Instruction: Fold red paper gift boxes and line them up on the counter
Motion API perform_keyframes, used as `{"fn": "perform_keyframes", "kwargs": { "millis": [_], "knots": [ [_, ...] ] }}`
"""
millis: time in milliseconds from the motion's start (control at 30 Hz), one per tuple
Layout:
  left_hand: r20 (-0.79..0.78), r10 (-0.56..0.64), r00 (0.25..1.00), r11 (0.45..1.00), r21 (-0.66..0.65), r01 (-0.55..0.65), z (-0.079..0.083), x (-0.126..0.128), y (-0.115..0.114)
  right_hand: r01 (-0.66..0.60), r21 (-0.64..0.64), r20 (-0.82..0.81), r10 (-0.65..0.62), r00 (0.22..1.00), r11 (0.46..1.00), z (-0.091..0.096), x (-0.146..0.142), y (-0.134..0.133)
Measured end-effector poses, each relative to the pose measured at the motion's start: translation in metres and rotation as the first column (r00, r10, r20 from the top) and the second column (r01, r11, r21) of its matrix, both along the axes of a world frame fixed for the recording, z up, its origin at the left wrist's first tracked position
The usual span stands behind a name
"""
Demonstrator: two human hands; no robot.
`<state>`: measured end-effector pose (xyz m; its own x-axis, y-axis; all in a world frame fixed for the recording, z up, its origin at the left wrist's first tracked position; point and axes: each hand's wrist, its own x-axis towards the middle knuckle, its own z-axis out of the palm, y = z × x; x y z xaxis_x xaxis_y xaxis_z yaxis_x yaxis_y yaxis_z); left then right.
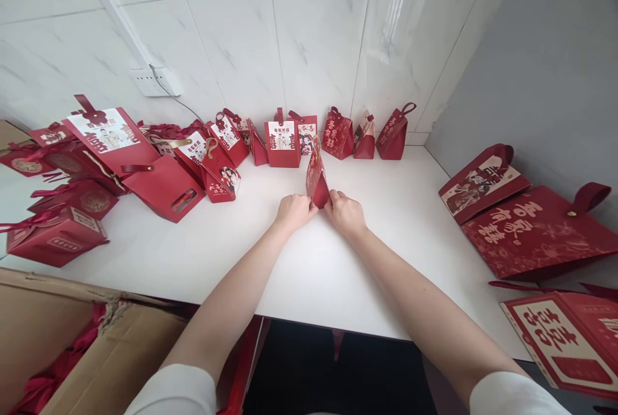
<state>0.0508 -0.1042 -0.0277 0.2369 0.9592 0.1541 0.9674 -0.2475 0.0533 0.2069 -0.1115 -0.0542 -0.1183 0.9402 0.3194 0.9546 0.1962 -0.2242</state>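
Note:
A small red gift box point(317, 184) with a peaked top and a gold-toned loop stands upright on the white table point(386, 222), its narrow side facing me. My left hand point(296, 210) is closed on its lower left edge. At the lower right edge, my right hand point(346, 210) grips the same box, thumb near the front. Just behind it stands a red box with a white printed panel point(282, 143). The fingers on the far sides of the held box are partly hidden.
Several red boxes line the tiled wall, among them one with a loop handle point(393, 135). Larger boxes crowd the left, including a ribboned one point(58, 238). More lean at the right, such as a big red box point(535, 228). An open carton point(130, 354) sits below left.

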Motion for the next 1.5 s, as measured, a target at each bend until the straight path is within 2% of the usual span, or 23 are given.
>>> {"fn": "perform_keyframes", "kwargs": {
  "millis": [100, 167, 233, 267, 300, 367, 400, 467, 533, 567, 633, 700, 833, 900, 933, 1000, 1067, 1133, 1200, 1233, 1300, 1400, 1500],
  "knots": [
    [0.113, 0.025, 0.993, 1.0, -0.018, -0.024, -0.005, -0.008, 0.002, -0.062, -0.009, -0.082, 0.061, 0.995, 0.998, 0.0, 0.005, -0.005],
    [0.274, 0.074, 0.959, 0.997, -0.033, -0.067, -0.007, -0.014, 0.006, -0.228, -0.007, -0.137, 0.225, 0.965, 0.974, 0.001, 0.006, -0.009],
    [0.492, 0.12, 0.862, 0.993, -0.052, -0.109, -0.01, -0.021, 0.012, -0.395, 0.056, -0.207, 0.398, 0.894, 0.917, 0.003, 0.004, -0.012],
    [0.601, 0.132, 0.788, 0.991, -0.064, -0.117, -0.011, -0.023, 0.014, -0.432, 0.117, -0.252, 0.447, 0.858, 0.894, 0.004, 0.003, -0.013],
    [0.695, 0.135, 0.707, 0.99, -0.073, -0.118, -0.012, -0.025, 0.017, -0.423, 0.193, -0.307, 0.464, 0.831, 0.885, 0.004, 0.002, -0.012],
    [0.819, 0.111, 0.562, 0.993, -0.07, -0.094, -0.015, -0.026, 0.02, -0.294, 0.34, -0.436, 0.426, 0.793, 0.893, 0.004, 0.004, -0.008],
    [0.853, 0.091, 0.513, 0.995, -0.06, -0.076, -0.016, -0.025, 0.02, -0.203, 0.391, -0.5, 0.392, 0.772, 0.898, 0.002, 0.007, -0.005],
    [0.881, 0.063, 0.47, 0.998, -0.058, -0.025, -0.019, -0.023, 0.019, -0.045, 0.43, -0.612, 0.328, 0.72, 0.902, -0.003, 0.016, 0.005],
    [0.872, 0.058, 0.486, 0.995, -0.091, 0.045, -0.023, -0.021, 0.015, 0.039, 0.388, -0.703, 0.268, 0.659, 0.921, -0.012, 0.027, 0.015],
    [0.857, 0.055, 0.512, 0.991, -0.11, 0.079, -0.025, -0.02, 0.013, 0.038, 0.327, -0.755, 0.237, 0.611, 0.944, -0.016, 0.032, 0.019],
    [0.819, 0.035, 0.572, 0.982, -0.134, 0.132, -0.03, -0.019, 0.011, -0.009, 0.184, -0.857, 0.164, 0.489, 0.983, -0.021, 0.037, 0.024],
    [0.799, 0.014, 0.601, 0.979, -0.133, 0.154, -0.036, -0.019, 0.013, -0.06, 0.094, -0.912, 0.11, 0.395, 0.994, -0.022, 0.038, 0.023],
    [0.858, 0.021, 0.513, 0.991, -0.087, 0.105, -0.038, -0.023, 0.023, -0.063, 0.09, -0.923, 0.107, 0.37, 0.994, -0.015, 0.032, 0.013],
    [0.868, 0.064, 0.492, 0.998, -0.063, -0.019, -0.023, -0.035, 0.025, -0.061, 0.101, -0.922, 0.117, 0.37, 0.993, -0.011, 0.029, 0.008],
    [0.85, 0.098, 0.518, 0.993, -0.05, -0.106, -0.01, -0.044, 0.023, -0.059, 0.105, -0.923, 0.119, 0.367, 0.993, -0.01, 0.028, 0.007],
    [0.746, 0.209, 0.633, 0.957, -0.022, -0.29, 0.024, -0.07, 0.014, -0.044, 0.105, -0.927, 0.114, 0.358, 0.993, -0.01, 0.026, 0.007],
    [0.522, 0.359, 0.773, 0.91, -0.011, -0.415, 0.061, -0.102, 0.0, -0.029, 0.089, -0.932, 0.093, 0.351, 0.996, -0.011, 0.026, 0.009],
    [0.39, 0.476, 0.788, 0.842, 0.055, -0.536, 0.089, -0.129, -0.01, -0.017, 0.065, -0.937, 0.067, 0.344, 0.998, -0.013, 0.027, 0.014],
    [0.355, 0.499, 0.79, 0.826, 0.081, -0.558, 0.1, -0.141, -0.01, -0.014, 0.042, -0.94, 0.044, 0.339, 0.999, -0.016, 0.027, 0.019],
    [0.36, 0.473, 0.804, 0.848, 0.059, -0.526, 0.098, -0.14, -0.007, -0.013, 0.033, -0.941, 0.036, 0.336, 0.999, -0.018, 0.028, 0.022],
    [0.428, 0.358, 0.83, 0.917, 0.005, -0.398, 0.081, -0.125, 0.002, 0.002, 0.028, -0.939, 0.025, 0.344, 1.0, -0.02, 0.027, 0.026],
    [0.627, 0.141, 0.767, 0.977, 0.035, -0.209, 0.043, -0.08, 0.008, -0.002, 0.073, -0.91, 0.067, 0.408, 0.997, -0.02, 0.025, 0.029],
    [0.694, -0.063, 0.717, 0.998, 0.043, 0.046, 0.013, -0.037, 0.001, -0.195, 0.127, -0.884, 0.201, 0.422, 0.972, -0.014, 0.021, 0.025]
  ]
}}
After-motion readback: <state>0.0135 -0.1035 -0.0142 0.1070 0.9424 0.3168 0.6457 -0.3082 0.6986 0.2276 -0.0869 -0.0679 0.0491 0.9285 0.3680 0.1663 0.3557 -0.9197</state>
